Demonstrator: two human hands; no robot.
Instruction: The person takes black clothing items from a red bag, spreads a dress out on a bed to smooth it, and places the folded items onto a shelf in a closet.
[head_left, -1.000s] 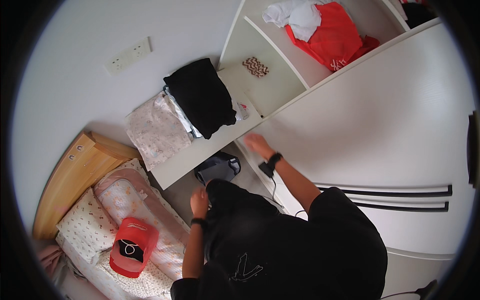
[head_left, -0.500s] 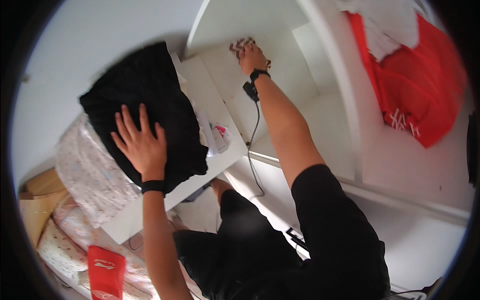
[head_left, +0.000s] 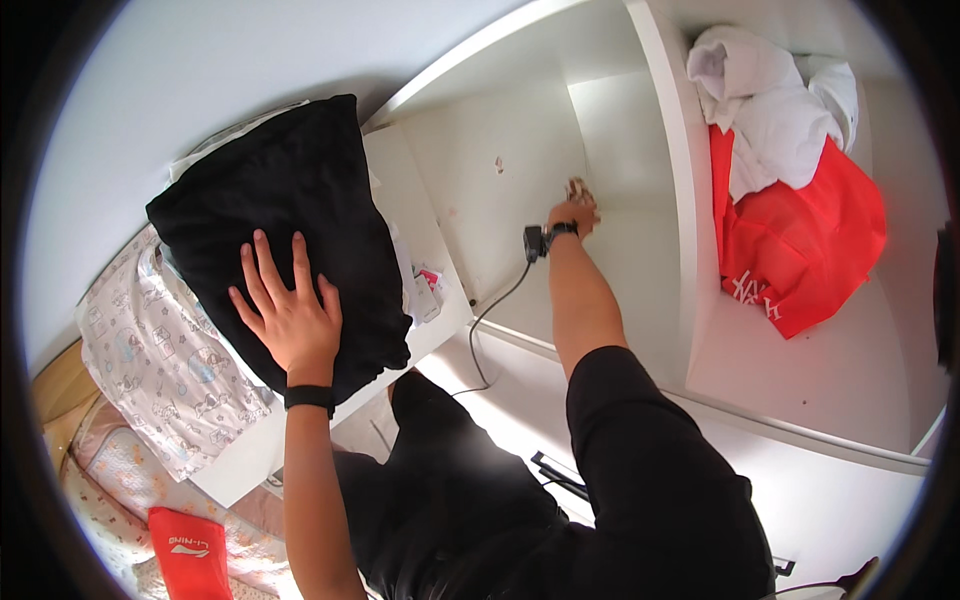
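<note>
My left hand (head_left: 292,312) lies flat with spread fingers on a folded black cloth (head_left: 285,175), which looks like a garment. Beneath it are pale layers and a light patterned fabric (head_left: 165,350) hanging over the edge of a white surface. Deep inside a white open compartment (head_left: 640,140), my right hand (head_left: 574,216) is closed around a crumpled brown-and-white cloth (head_left: 577,187), pressed against the inner panel near a corner. Most of that cloth is hidden by the hand. A small black device (head_left: 535,243) with a cable is on my right wrist.
Right of the divider (head_left: 672,110), a red bag (head_left: 800,245) and a bunched white cloth (head_left: 765,110) share another compartment. Small packets (head_left: 427,292) lie beside the black cloth. The cable (head_left: 484,335) trails over the cabinet edge. A red pouch (head_left: 190,555) rests on bedding at lower left.
My right hand has moved right and nearer with the brown-and-white cloth, toward the compartment's inner corner. My left hand stays on the black cloth. The view has shifted slightly.
</note>
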